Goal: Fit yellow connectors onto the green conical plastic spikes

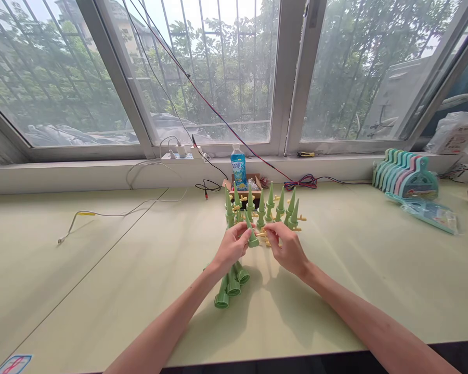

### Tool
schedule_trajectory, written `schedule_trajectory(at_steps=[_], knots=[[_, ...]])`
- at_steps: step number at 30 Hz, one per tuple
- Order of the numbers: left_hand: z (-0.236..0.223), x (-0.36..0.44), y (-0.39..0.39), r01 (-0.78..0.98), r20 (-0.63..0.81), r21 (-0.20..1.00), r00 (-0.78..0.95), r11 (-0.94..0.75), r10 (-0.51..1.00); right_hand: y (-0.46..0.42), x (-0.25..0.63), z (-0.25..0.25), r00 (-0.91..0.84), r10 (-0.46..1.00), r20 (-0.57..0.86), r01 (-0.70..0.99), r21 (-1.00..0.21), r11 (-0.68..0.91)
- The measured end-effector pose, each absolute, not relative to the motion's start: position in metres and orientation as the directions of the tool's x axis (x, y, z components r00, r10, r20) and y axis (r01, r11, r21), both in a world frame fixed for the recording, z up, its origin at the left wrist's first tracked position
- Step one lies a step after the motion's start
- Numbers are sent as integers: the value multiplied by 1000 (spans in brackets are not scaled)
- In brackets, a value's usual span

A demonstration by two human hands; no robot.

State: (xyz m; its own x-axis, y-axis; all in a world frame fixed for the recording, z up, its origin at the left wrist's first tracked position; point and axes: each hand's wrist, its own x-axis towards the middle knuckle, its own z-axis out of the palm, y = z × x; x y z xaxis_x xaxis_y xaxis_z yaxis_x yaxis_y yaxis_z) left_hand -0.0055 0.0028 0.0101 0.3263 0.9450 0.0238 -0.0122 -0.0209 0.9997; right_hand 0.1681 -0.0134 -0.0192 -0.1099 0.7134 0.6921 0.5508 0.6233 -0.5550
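My left hand (231,248) is closed on a green cone-shaped spike (251,235), held tilted above the table. My right hand (285,248) pinches a small yellow plastic piece (263,235) right beside that cone's side. Just behind both hands stands a cluster of several upright green cones (265,209) with yellow pegs sticking out of them. Three more green cones (231,284) lie on their sides on the pale green table (101,270) under my left wrist.
A blue-labelled bottle (238,167) and a small open box (252,186) stand behind the cones near the window sill. Red and black cables (304,182) trail along the sill. Pastel plastic items (405,174) and a clear packet (425,212) sit at right. A thin wire (101,213) lies at left.
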Motion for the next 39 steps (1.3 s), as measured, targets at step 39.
schedule_trajectory(at_steps=[39], knots=[[6,-8,2,107,128,977,400,-184,908,-12,169,-26,-151,762,629,527,-601,601]])
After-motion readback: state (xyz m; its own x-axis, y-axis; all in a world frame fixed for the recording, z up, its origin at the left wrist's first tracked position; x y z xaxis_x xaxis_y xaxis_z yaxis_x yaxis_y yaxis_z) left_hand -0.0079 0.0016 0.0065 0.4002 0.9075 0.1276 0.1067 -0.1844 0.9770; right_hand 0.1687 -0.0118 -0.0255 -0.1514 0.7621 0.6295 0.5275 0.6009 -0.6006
